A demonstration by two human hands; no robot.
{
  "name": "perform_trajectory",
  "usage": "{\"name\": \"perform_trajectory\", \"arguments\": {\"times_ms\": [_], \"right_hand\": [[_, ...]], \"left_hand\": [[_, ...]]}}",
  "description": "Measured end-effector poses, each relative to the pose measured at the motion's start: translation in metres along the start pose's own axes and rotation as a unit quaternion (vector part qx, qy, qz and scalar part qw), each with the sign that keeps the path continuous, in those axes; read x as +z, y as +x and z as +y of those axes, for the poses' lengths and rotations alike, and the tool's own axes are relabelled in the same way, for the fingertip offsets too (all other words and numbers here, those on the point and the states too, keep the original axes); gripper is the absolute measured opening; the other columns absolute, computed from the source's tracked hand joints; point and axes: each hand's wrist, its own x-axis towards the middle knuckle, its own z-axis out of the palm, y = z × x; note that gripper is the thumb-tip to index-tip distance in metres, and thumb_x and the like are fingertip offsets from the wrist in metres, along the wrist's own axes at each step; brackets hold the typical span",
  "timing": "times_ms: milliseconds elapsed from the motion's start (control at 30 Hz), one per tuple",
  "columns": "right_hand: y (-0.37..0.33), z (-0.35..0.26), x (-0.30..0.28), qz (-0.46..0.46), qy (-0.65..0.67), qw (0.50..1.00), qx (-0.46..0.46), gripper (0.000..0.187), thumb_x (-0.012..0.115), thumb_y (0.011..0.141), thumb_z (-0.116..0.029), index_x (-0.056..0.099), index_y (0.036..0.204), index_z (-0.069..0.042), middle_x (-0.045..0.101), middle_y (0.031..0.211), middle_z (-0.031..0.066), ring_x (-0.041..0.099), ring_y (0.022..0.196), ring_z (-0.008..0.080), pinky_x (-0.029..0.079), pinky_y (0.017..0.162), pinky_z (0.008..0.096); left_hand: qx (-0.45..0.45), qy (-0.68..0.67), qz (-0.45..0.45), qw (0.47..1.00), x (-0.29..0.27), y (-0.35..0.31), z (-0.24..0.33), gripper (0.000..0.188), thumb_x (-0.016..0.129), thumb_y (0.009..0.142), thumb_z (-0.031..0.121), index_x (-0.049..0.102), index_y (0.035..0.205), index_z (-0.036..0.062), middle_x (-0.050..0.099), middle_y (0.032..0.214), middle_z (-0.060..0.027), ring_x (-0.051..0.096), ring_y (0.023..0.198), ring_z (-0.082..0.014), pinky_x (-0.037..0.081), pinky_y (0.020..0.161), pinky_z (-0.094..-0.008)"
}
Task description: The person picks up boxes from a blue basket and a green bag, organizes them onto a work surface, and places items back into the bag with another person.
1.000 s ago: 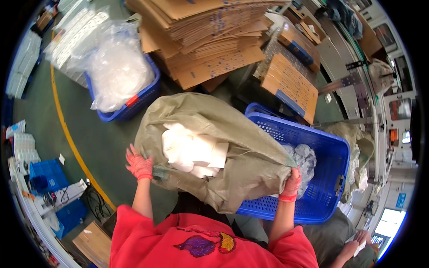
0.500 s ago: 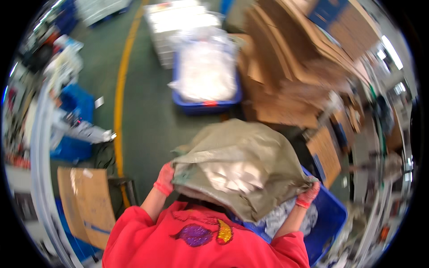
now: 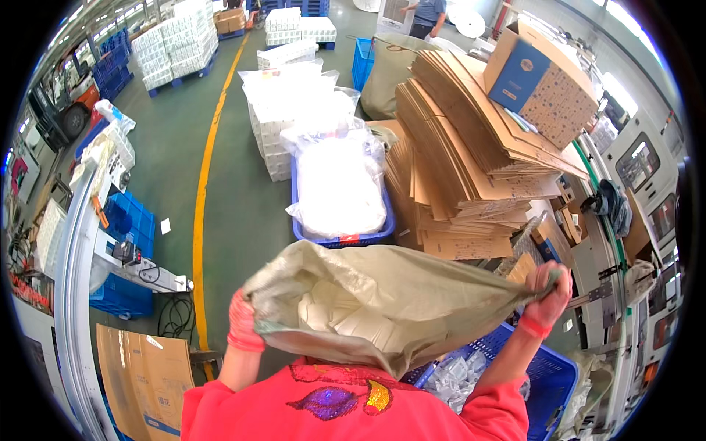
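A large olive-grey woven sack (image 3: 419, 275) is stretched in front of my chest, its mouth gaping toward me. My left hand (image 3: 245, 322), in a pinkish-red glove, grips the left corner of the rim. At the opposite corner, my right hand (image 3: 548, 298), gloved alike, is closed in a fist on bunched sack fabric. Whitish, folded-looking pieces (image 3: 342, 316) lie inside; their kind is unclear. Below the sack on the right, a blue perforated basket (image 3: 555, 364) holds crumpled translucent plastic (image 3: 460, 375), partly hidden by the sack and my right arm.
Ahead stands a blue crate (image 3: 390, 224) with a filled white plastic bag (image 3: 342, 191). Flattened cardboard (image 3: 456, 162) is stacked high to its right, a box (image 3: 548, 88) on top. An open carton (image 3: 143, 375) sits at left, near a yellow floor line (image 3: 198, 220). Someone (image 3: 428, 15) stands far back.
My hands have moved apart, the right one up and outward, pulling the sack's mouth wider and tauter. The view has tilted up, showing more of the far floor.
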Motion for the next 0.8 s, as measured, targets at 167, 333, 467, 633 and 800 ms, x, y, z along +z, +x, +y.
{"name": "perform_trajectory", "arguments": {"times_ms": [167,333,467,633,800], "right_hand": [[0.081,0.066,-0.075,0.120,-0.211,0.969,0.042,0.016,0.044,0.074,-0.011,0.043,0.058,-0.006,0.040,0.053,0.0013,0.040,0.050,0.0130,0.033,0.048,0.0237],[0.107,0.160,-0.146,0.027,-0.299,0.943,0.142,0.012,0.053,0.064,-0.012,0.045,0.056,-0.009,0.040,0.053,-0.0021,0.037,0.050,0.0091,0.032,0.047,0.0229],[0.131,0.163,-0.093,-0.018,-0.223,0.943,0.246,0.009,0.052,0.064,-0.009,0.046,0.057,-0.007,0.043,0.053,0.0018,0.040,0.046,0.0132,0.033,0.042,0.0253],[0.179,0.224,-0.127,-0.059,-0.155,0.908,0.384,0.005,0.051,0.068,-0.006,0.049,0.065,-0.008,0.049,0.057,0.0054,0.048,0.050,0.0191,0.041,0.045,0.0338],[0.200,0.290,-0.168,-0.276,-0.293,0.891,0.210,0.014,0.050,0.070,-0.011,0.052,0.083,-0.004,0.055,0.078,0.0118,0.052,0.075,0.0255,0.040,0.071,0.0353]], "left_hand": [[0.101,0.320,0.213,0.918,-0.057,0.082,-0.039,0.018,0.038,0.075,0.008,0.050,0.062,0.0079,0.044,0.053,-0.0018,0.044,0.050,-0.0161,0.038,0.047,-0.0304],[-0.030,0.277,0.340,0.898,-0.125,0.095,-0.093,0.017,0.042,0.071,0.012,0.058,0.073,0.0064,0.055,0.074,-0.0106,0.052,0.070,-0.0203,0.043,0.059,-0.0299],[0.068,0.374,0.388,0.839,-0.108,0.042,-0.086,0.034,0.052,0.064,0.013,0.054,0.097,0.0039,0.058,0.079,-0.0120,0.055,0.077,-0.0272,0.044,0.069,-0.0315],[0.201,0.676,0.243,0.666,0.032,0.007,-0.109,0.062,0.052,0.062,0.007,0.032,0.121,0.0135,0.042,0.111,-0.0158,0.045,0.097,-0.0275,0.038,0.082,-0.0331],[0.016,0.739,0.088,0.668,0.078,0.008,-0.160,0.060,0.046,0.062,0.010,0.036,0.118,0.0293,0.035,0.117,-0.0171,0.039,0.105,-0.0307,0.034,0.087,-0.0358]]}}
